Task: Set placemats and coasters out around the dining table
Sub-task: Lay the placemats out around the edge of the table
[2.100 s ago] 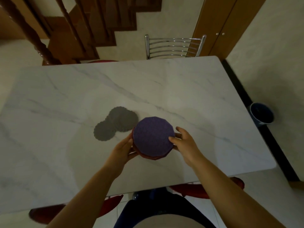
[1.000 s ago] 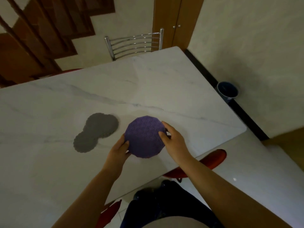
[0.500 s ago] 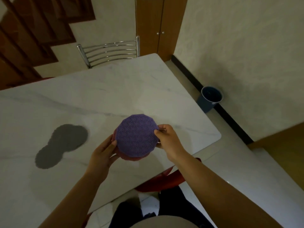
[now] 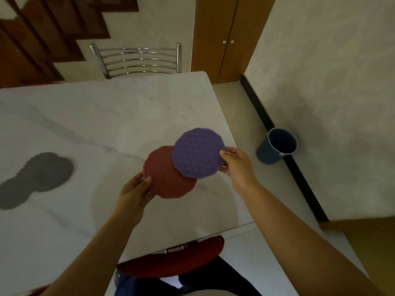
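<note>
Pulled apart since half a second ago, the round purple woven coaster point(image 4: 198, 153) is pinched at its rim by fingers of the right hand point(image 4: 237, 165), the round red coaster point(image 4: 165, 182) by those of the left hand point(image 4: 134, 191), both held above the white marble desk point(image 4: 106, 116). Separating the stack appears under way; next, each needs laying flat at a seat.

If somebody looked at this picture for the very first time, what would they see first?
Most likely the two round mats held over the white table: the right hand pinches a purple mat, which overlaps the red mat pinched by the left hand. Next, the dark grey mats lying overlapped on the table at the far left, and the blue bin on the floor by the wall.
</note>
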